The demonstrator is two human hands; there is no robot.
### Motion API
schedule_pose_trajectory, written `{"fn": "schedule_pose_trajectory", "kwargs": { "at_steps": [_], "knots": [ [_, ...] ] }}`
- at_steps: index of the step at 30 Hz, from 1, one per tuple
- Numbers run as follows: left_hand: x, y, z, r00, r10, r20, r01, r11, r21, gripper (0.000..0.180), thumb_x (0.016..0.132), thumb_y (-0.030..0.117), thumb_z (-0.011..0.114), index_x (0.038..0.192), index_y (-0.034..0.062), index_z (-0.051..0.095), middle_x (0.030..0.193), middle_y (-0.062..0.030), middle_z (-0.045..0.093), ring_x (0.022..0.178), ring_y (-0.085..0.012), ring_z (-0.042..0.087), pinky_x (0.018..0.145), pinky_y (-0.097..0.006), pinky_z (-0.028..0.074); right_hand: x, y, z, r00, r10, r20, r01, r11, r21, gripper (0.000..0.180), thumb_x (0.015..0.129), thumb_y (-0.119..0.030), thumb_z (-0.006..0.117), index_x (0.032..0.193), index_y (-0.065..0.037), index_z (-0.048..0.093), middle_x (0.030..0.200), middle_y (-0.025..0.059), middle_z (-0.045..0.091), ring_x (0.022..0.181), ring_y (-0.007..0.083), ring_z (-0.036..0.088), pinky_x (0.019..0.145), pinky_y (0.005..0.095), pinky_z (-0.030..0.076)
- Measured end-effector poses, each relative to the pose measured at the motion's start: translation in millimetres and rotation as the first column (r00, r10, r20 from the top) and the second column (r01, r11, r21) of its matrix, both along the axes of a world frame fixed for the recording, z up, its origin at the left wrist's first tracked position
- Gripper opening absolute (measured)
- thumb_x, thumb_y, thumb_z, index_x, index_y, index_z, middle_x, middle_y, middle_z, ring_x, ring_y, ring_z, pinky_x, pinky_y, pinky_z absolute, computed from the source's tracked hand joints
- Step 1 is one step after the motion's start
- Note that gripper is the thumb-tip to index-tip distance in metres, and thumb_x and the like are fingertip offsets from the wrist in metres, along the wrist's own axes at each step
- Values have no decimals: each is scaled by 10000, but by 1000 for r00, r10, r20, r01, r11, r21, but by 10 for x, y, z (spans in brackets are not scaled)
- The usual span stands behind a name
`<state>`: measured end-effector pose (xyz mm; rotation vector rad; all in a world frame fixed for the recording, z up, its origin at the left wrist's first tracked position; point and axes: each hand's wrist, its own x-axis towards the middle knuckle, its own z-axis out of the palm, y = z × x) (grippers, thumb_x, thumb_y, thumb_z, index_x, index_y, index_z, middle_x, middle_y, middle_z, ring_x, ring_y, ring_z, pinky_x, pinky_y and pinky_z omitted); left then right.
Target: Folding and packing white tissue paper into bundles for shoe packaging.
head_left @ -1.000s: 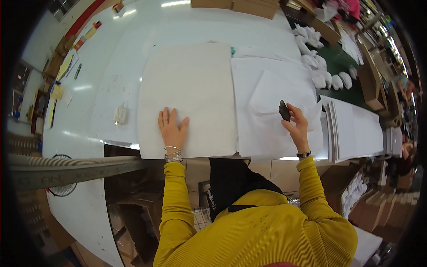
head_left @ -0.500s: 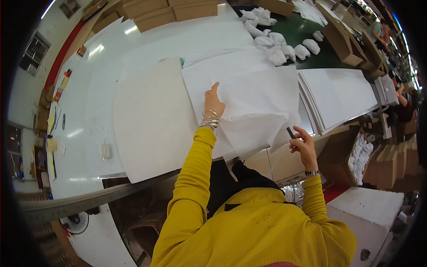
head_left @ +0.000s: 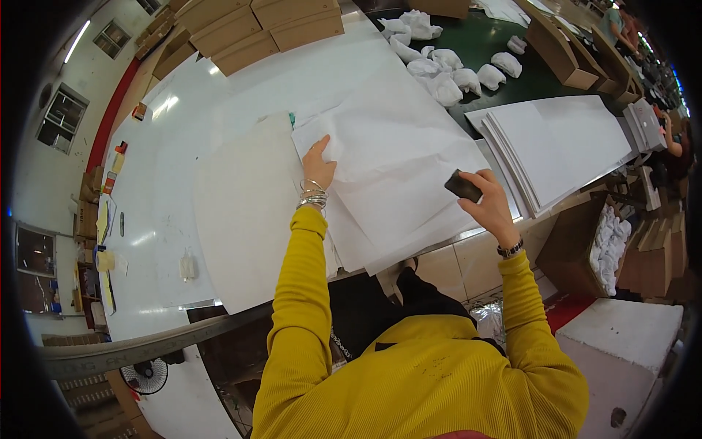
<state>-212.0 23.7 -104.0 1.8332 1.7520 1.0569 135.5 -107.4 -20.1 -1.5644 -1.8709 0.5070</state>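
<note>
A large sheet of thin white paper (head_left: 402, 146) lies creased over the front of the white table, on top of more sheets. My left hand (head_left: 319, 162), bangles at its wrist, rests on the sheet's left part with the index finger stretched out and nothing held. In my right hand (head_left: 491, 205) is a small dark flat rectangular block (head_left: 463, 186), pinched between thumb and fingers above the sheet's right side. Left of the sheet lies a cream-coloured sheet (head_left: 241, 219). To the right, a stack of white paper (head_left: 563, 146) lies close by my right hand.
Several white paper-wrapped bundles (head_left: 444, 88) sit on a green surface at the back right. Brown cardboard boxes (head_left: 267, 29) are stacked on the far table. An open carton (head_left: 578, 249) with white contents stands at the right. The table's metal edge (head_left: 183, 340) runs along the front.
My right hand has moved up and inward over the paper, turning the block's broad face into view. The sheet's front part now lies flatter. My left hand shows farther left.
</note>
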Motion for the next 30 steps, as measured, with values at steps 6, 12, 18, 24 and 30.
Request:
{"fn": "schedule_pose_trajectory", "kwargs": {
  "at_steps": [6, 12, 18, 24, 30],
  "knots": [
    [-275, 76, -14, 982, -143, -122, 134, 988, -76, 744, 630, 16, 713, 1321, 93, 448, 1292, -186, 493, 1159, -323, 495, 982, -350, 392, -373, 374, -62, 999, 37, 36, -42, 986, 164, 443, 670, -180, 700, 1101, -116, 617, 974, 110, 533, 914, 304, 524, 781, 378, 455],
    [9, -163, 7, 918, 43, -393, 33, 982, 184, 867, 760, 379, 678, 1443, 130, 205, 1506, -145, 112, 1374, -347, 130, 1058, -549, 234, -461, 657, -894, 943, -34, 332, 2, 995, 96, 436, 705, -284, 706, 1119, -183, 613, 948, 100, 513, 905, 288, 491, 753, 429, 412],
    [4, -801, -162, 831, -265, -488, 152, 954, -260, 817, 803, 534, 564, 1444, 163, 220, 1516, -121, 113, 1389, -367, 60, 1025, -678, 56, -459, 874, -604, 993, -77, 86, 61, 984, 169, 374, 710, -236, 736, 1050, -102, 656, 902, 110, 540, 865, 275, 527, 744, 369, 451],
    [-1287, -1713, -169, 748, 534, -395, -629, 760, -164, 946, 763, 546, 627, 1443, 66, 177, 1507, -170, 121, 1393, -369, 43, 1048, -636, 47, -1691, 1109, -125, 943, 306, -129, -274, 936, 219, 324, 756, -194, 716, 1048, -70, 650, 853, 118, 519, 833, 257, 516, 708, 344, 451],
    [-1637, -2172, -261, 711, 630, -311, -645, 761, 67, 1098, 679, 578, 689, 1427, -12, 142, 1492, -225, 97, 1380, -403, 52, 1094, -542, 78, -3546, 1658, -571, 879, 474, 58, -476, 859, 189, 309, 800, -324, 625, 992, -83, 644, 920, 173, 541, 894, 341, 511, 732, 416, 450]
  ]
}}
